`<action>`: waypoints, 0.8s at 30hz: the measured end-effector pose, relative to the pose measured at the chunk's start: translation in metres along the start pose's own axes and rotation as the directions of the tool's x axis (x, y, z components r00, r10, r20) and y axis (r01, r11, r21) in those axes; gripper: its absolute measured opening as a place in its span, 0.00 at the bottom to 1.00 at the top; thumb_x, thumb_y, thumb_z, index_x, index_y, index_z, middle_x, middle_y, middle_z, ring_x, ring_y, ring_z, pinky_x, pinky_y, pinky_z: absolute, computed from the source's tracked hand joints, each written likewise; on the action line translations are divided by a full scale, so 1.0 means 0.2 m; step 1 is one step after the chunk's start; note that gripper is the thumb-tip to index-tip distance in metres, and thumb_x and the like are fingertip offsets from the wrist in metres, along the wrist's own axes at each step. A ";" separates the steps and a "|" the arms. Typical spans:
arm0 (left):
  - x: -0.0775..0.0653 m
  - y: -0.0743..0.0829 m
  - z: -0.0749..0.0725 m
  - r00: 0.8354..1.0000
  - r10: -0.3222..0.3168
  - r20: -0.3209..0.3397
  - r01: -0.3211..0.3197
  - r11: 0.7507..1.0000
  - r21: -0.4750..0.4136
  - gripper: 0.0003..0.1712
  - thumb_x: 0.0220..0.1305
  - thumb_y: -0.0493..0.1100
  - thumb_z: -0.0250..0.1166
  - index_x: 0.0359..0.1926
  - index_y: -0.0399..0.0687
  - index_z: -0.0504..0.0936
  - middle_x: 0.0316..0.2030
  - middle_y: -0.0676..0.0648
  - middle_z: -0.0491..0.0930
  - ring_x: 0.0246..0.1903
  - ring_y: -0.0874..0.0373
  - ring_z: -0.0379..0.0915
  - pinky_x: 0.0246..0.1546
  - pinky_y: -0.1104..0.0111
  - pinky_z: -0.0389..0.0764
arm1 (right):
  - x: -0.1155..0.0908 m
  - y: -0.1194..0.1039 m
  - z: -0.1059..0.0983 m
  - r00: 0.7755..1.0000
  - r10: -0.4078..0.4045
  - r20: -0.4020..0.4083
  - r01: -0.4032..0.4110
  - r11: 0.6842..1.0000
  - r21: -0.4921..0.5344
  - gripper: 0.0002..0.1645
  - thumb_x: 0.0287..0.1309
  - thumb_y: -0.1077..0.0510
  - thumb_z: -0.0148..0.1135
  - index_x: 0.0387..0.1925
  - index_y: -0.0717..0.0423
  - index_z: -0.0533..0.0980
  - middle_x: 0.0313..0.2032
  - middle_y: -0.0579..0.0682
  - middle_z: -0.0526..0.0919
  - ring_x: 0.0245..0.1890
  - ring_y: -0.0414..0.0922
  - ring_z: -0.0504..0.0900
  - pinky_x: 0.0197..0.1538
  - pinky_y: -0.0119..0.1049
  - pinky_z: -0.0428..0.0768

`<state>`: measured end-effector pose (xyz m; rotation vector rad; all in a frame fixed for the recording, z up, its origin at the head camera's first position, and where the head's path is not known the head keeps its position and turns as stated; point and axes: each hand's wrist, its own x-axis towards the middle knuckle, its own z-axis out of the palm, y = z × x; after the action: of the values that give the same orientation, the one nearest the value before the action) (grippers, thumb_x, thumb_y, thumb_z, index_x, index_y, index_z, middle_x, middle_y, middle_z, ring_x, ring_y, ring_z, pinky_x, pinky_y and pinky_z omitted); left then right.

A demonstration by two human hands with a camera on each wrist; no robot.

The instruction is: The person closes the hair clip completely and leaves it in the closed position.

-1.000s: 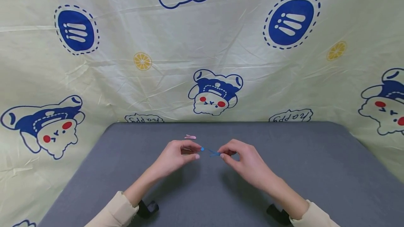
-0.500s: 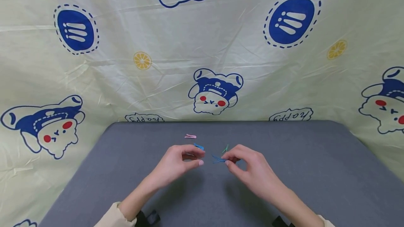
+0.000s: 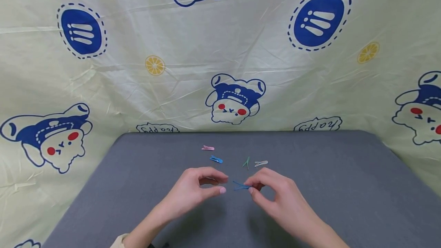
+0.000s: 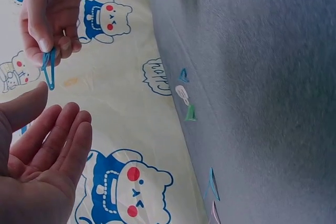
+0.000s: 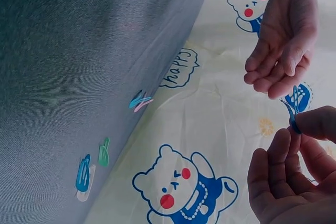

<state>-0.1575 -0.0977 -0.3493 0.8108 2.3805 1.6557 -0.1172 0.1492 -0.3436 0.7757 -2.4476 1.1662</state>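
My right hand (image 3: 275, 194) pinches a blue snap hair clip (image 3: 238, 186) between thumb and fingertips; the clip's two arms are spread apart and point left. In the right wrist view the held clip (image 5: 292, 109) stands up out of the fingertips. Facing it across a small gap, my left hand (image 3: 200, 190) has its thumb and fingers apart with nothing between them. The left wrist view has the left thumb just below the tip of the held clip (image 4: 51, 72).
Beyond the hands on the grey table (image 3: 165, 171) lie a pink clip (image 3: 208, 148), a blue clip (image 3: 216, 159), a green clip (image 3: 246, 163) and a white clip (image 3: 261, 163). Another blue clip (image 5: 83, 174) overlaps the white one in the right wrist view. A printed curtain (image 3: 193, 41) hangs behind.
Both hands have drawn back toward the body and slightly right, the right still pinching the blue hair clip. Blue, green and white clips on the table have come into view behind them.
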 end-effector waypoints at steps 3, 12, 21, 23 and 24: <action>-0.02 0.02 0.01 1.000 0.000 -0.015 -0.001 1.000 -0.004 0.13 0.59 0.43 0.73 0.46 0.56 0.86 0.42 0.59 0.84 0.45 0.62 0.81 0.52 0.62 0.77 | -0.01 -0.01 0.00 0.999 -0.018 -0.032 0.018 1.000 -0.004 0.21 0.56 0.68 0.68 0.37 0.35 0.80 0.34 0.32 0.78 0.33 0.32 0.77 0.37 0.31 0.78; -0.06 0.05 0.05 0.999 0.006 -0.053 -0.006 1.000 -0.004 0.13 0.59 0.44 0.73 0.46 0.57 0.86 0.43 0.58 0.84 0.45 0.61 0.80 0.52 0.66 0.77 | -0.06 -0.03 0.00 0.997 0.003 -0.075 -0.002 1.000 0.013 0.18 0.58 0.65 0.69 0.38 0.35 0.81 0.34 0.32 0.78 0.33 0.33 0.77 0.37 0.30 0.77; -0.06 0.05 0.09 0.997 0.028 -0.066 -0.029 0.999 -0.014 0.14 0.58 0.43 0.73 0.46 0.56 0.86 0.43 0.59 0.84 0.47 0.58 0.79 0.53 0.65 0.76 | -0.07 -0.02 0.01 0.996 0.008 -0.083 -0.005 1.000 0.030 0.17 0.58 0.64 0.69 0.40 0.36 0.82 0.37 0.32 0.79 0.34 0.33 0.78 0.38 0.31 0.78; -0.06 0.05 0.11 0.997 0.047 -0.066 -0.048 0.999 -0.013 0.14 0.57 0.43 0.74 0.46 0.55 0.86 0.43 0.58 0.84 0.46 0.59 0.79 0.53 0.65 0.76 | -0.07 -0.02 0.01 0.997 0.010 -0.081 -0.007 1.000 0.030 0.16 0.59 0.63 0.69 0.40 0.36 0.82 0.38 0.32 0.79 0.35 0.33 0.78 0.39 0.31 0.78; -0.06 0.05 0.11 0.996 0.058 -0.064 -0.058 0.998 -0.009 0.14 0.57 0.43 0.74 0.46 0.55 0.86 0.43 0.57 0.84 0.46 0.59 0.79 0.53 0.65 0.76 | -0.07 -0.02 0.01 0.997 0.008 -0.080 -0.005 1.000 0.029 0.16 0.59 0.63 0.69 0.40 0.35 0.82 0.38 0.32 0.79 0.35 0.33 0.78 0.39 0.31 0.78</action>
<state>-0.1356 -0.0821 -0.3521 0.8452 2.4094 1.7411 -0.1032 0.1501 -0.3494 0.7157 -2.3746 1.2140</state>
